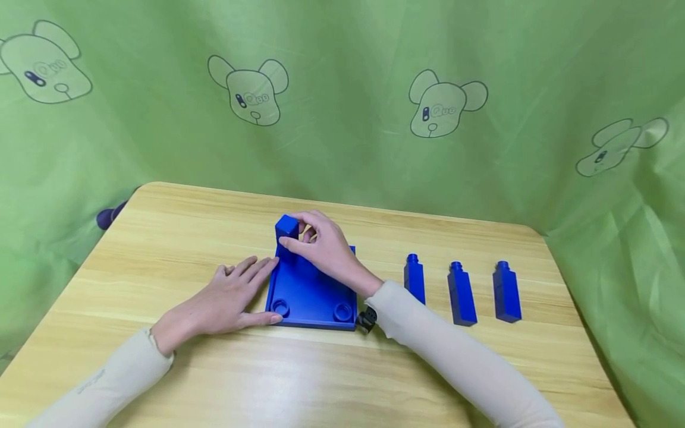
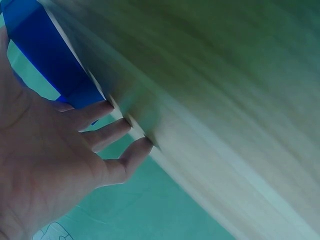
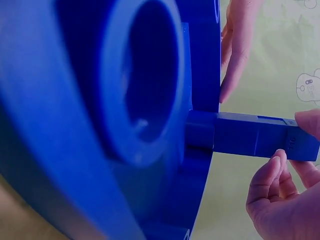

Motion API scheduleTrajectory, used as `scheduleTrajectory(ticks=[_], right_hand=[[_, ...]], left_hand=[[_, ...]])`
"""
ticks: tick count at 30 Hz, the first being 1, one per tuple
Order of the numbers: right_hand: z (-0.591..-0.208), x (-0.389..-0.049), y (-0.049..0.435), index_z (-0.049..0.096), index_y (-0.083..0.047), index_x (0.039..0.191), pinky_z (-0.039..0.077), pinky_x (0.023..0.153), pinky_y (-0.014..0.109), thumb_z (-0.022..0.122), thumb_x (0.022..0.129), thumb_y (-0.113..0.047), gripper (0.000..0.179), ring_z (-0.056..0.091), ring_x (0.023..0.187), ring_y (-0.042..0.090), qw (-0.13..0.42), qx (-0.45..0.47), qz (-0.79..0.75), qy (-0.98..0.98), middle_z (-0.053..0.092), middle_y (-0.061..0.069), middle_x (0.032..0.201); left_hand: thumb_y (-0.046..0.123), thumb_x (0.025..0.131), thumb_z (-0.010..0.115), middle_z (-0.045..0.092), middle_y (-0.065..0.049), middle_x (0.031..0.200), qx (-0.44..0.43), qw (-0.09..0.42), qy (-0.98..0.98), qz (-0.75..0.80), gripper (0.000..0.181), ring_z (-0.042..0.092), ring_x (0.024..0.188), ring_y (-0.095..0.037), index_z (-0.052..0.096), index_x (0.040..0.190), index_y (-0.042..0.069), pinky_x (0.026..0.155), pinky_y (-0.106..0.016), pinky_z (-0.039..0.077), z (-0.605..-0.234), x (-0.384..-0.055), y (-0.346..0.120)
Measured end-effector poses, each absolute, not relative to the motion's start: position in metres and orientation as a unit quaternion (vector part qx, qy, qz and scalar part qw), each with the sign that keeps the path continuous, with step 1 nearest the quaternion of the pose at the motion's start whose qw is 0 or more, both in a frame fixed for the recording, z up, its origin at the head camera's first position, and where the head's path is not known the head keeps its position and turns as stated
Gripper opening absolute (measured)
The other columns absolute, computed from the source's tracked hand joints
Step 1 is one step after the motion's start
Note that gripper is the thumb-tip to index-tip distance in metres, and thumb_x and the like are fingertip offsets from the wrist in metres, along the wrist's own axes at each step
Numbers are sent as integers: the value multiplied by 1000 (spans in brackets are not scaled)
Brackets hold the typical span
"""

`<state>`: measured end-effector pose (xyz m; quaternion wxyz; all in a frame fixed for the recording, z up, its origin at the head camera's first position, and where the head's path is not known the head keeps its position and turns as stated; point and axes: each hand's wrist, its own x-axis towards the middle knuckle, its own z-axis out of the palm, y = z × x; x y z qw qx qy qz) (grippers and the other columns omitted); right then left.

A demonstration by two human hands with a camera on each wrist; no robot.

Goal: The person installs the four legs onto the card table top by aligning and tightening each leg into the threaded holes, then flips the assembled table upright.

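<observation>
A blue square tabletop with raised rims [image 1: 316, 291] lies on the table, round sockets showing at its two near corners. At its far left corner a blue square leg [image 1: 287, 229] stands upright, its lower end in the corner socket in the right wrist view. My right hand [image 1: 327, 245] pinches the upper part of this leg [image 3: 250, 135] between thumb and fingers. My left hand [image 1: 227, 300] rests by the tabletop's left side, fingers extended, with thumb and fingertips at its edge. In the left wrist view the left hand's palm [image 2: 45, 155] shows beside the blue edge [image 2: 47, 50].
Three more blue legs with threaded ends lie right of the tabletop: a left one [image 1: 414, 280], a middle one [image 1: 462, 295] and a right one [image 1: 506, 293]. A black object [image 1: 366, 320] sits under the right wrist. Green cloth [image 1: 342, 119] hangs behind the wooden table [image 1: 257, 380].
</observation>
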<state>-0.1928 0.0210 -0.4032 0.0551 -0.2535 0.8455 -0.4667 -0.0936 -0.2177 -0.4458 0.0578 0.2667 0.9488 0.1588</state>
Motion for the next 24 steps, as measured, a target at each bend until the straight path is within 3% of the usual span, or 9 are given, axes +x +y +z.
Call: scheduleTrajectory(ticks=[9,15,24], right_hand=[[-404,-193,21,69,-12,146,53,76,32,87,96,-40,60,61,90,17,51,-253,-472,843,63,5,103],[-405,-192,20,73,-10,134,56,79,31,87,97,-34,47,66,88,16,63,-236,-502,830,69,-1,99],[-404,-192,22,74,-15,132,57,84,35,86,98,-38,43,68,101,13,55,-231,-481,844,68,-1,119]], left_hand=[[79,100,57,35,-20,173,272,50,948,155,110,33,157,-48,22,174,6,111,-80,34,-446,-93,-218],[79,100,56,33,-20,174,268,56,949,158,110,32,158,-48,21,175,6,111,-81,33,-446,-92,-218],[80,100,55,33,-19,174,268,57,949,156,110,32,158,-48,21,175,7,111,-81,34,-447,-94,-217]])
